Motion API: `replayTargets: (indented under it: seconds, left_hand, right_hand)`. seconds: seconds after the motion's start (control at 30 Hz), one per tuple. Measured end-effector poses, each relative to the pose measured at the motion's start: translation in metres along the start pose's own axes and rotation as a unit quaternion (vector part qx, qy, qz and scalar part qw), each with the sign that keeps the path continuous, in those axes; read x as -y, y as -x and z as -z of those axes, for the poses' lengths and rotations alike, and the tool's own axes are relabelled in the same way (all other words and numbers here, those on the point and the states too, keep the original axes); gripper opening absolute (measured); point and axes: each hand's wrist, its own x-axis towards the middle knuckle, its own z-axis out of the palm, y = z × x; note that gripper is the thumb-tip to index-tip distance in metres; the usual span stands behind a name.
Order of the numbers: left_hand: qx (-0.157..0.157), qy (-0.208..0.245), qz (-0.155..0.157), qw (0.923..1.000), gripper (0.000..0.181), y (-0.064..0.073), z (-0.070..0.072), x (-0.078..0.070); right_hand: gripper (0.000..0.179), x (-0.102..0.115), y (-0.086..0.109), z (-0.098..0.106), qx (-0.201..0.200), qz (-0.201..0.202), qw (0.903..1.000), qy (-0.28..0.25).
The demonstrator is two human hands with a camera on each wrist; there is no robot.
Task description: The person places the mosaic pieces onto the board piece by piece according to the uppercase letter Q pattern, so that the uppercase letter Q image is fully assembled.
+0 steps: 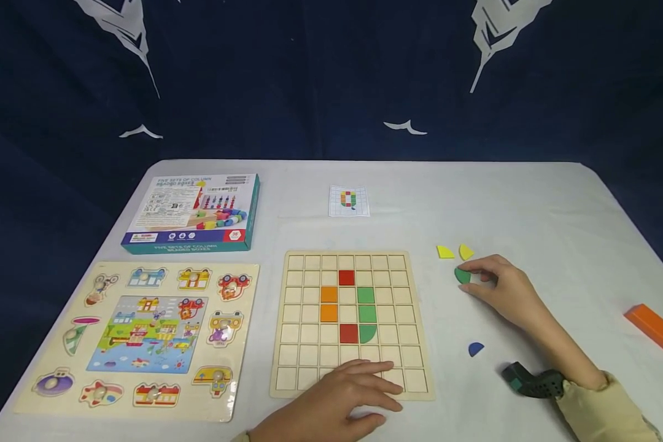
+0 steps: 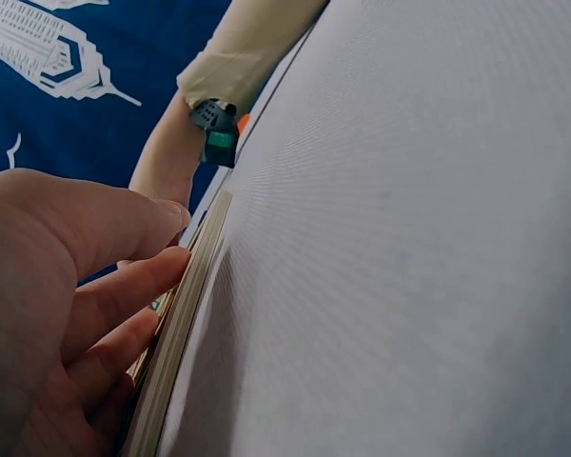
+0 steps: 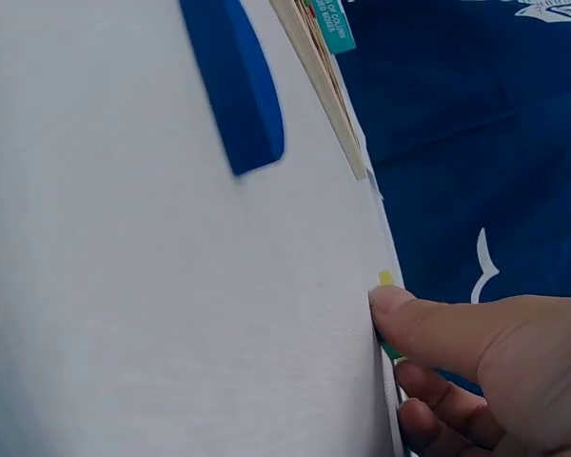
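Tile [image 1: 461, 275], small and green, sits in the pinch of the right hand [image 1: 505, 291] near the yellow pieces [image 1: 445, 252]; it looks light, stiff and perhaps slippery, probably best held by opposite edges; the left hand [image 1: 339, 394] lies over the grid board [image 1: 290, 353], fingers slightly apart.

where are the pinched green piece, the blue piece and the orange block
Pinched green piece [image 1: 461, 276], head view: middle of its visible face.
Blue piece [image 1: 476, 349], head view: middle of its top face.
Orange block [image 1: 655, 327], head view: middle of its top face.
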Motion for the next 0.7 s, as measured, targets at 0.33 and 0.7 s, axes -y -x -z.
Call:
replayTargets:
  seconds: [0.33,0.7]
  left_hand:
    - [-0.007,-0.013,0.005,0.9999,0.022,0.002,0.0,-0.001]
    - [-0.002,-0.012,0.007,0.9999,0.023,0.001,-0.001,-0.001]
  right_hand:
    - [0.016,0.003,-0.001,-0.001,-0.03,0.015,0.9994,0.011]
    - [0.021,0.0,-0.002,0.014,0.007,0.021,0.9998,0.004]
